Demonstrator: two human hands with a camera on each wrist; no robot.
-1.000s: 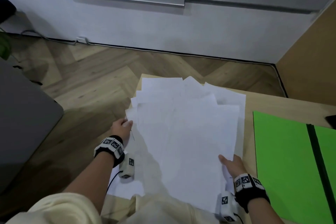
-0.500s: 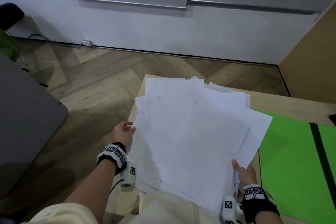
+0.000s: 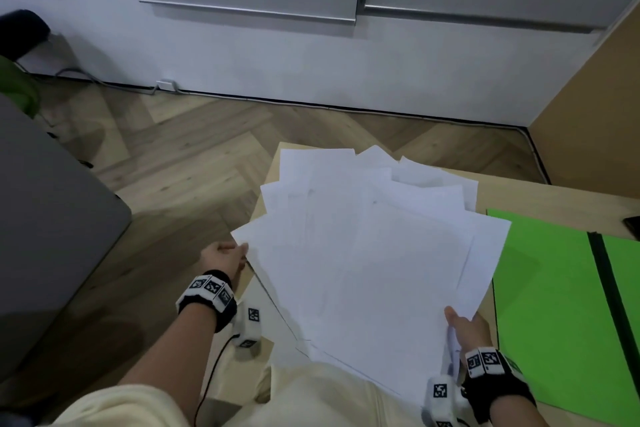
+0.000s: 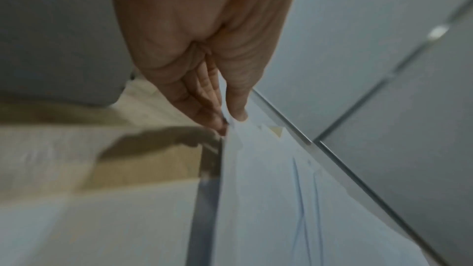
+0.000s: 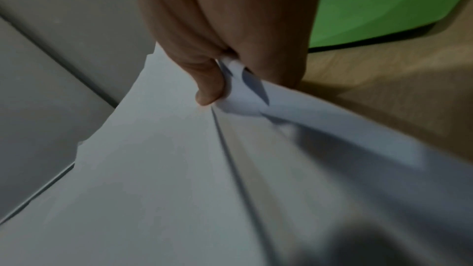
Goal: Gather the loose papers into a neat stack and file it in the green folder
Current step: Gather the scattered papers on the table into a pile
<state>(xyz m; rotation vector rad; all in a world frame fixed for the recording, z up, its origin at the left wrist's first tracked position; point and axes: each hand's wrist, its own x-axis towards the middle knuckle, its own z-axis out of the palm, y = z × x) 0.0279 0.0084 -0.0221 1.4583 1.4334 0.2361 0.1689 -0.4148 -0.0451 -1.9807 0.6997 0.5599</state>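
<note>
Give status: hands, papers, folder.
Left hand pinches papers at left corner; right hand grips near edge. Sheets fanned, unsquared. Green folder open, unobstructed.

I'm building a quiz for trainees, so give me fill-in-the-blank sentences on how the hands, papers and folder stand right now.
1. The left hand pinches the papers at their ____ edge.
2. The folder lying on the table is ____ in colour.
3. The right hand grips the papers between the fingers and the ____.
4. The papers are fanned, not yet a neat ____.

Missing words: left; green; thumb; stack
</note>
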